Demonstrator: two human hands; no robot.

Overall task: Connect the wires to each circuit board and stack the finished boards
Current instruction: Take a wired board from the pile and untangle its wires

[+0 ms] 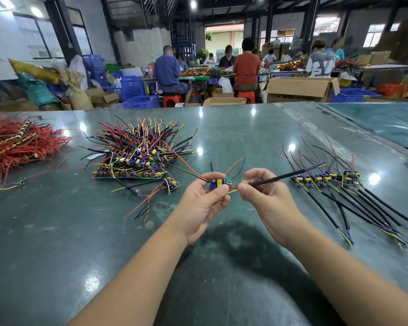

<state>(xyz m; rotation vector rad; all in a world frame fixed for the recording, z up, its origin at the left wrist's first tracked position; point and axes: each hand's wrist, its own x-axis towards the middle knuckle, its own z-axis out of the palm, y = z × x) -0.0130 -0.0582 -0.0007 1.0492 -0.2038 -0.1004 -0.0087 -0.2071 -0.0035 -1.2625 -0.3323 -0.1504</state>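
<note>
My left hand pinches a small circuit board with yellow and blue parts and loose red and black wires. My right hand grips a black sleeved cable at the board's right edge, where yellow and blue leads meet it. A big pile of unwired boards lies on the table to the left. One single board rests just left of my left hand. A row of finished boards with black cables lies to the right.
The green glossy table spreads all around. A heap of red wires sits at the far left. Beyond the far edge, several people sit at other tables among blue crates and cardboard boxes.
</note>
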